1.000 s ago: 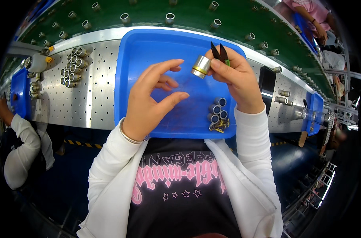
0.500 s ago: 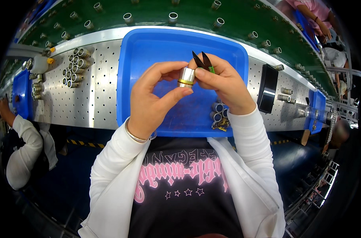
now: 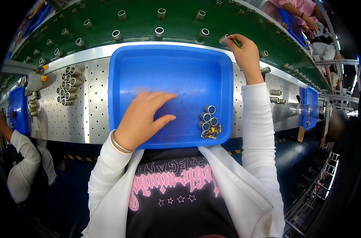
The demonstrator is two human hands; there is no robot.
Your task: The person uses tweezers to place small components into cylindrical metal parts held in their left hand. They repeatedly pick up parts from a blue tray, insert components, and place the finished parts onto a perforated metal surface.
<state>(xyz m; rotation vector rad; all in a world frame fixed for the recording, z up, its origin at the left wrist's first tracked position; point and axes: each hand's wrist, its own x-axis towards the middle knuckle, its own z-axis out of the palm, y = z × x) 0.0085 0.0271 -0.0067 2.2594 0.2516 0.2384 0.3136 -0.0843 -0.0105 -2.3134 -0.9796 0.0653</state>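
Blue plastic makes up the tray (image 3: pixel 168 49) in the centre of the frame, and the left hand (image 3: pixel 142 115) hangs over it, left of centre, its thumb and fingers spread apart. The right hand (image 3: pixel 247 54) is at the upper right, past the tray's far corner, its fingertips clamped on a metal tube (image 3: pixel 223 40); the green handle of a tool (image 3: pixel 237 43) also shows in its grasp. The tube is over the green belt (image 3: pixel 140 24); whether it touches it, I cannot tell. In the tray's lower right corner of the frame, four tubes (image 3: pixel 203 119) sit close together, gold-coloured bits (image 3: pixel 213 132) just beside them. Other tubes (image 3: pixel 159 33) stand spaced out on the belt along the top. The perforated bench (image 3: pixel 97 103) bears a tight cluster (image 3: pixel 67 86) of tubes at the left. A co-worker's arm (image 3: pixel 23 154) shows at the far left.
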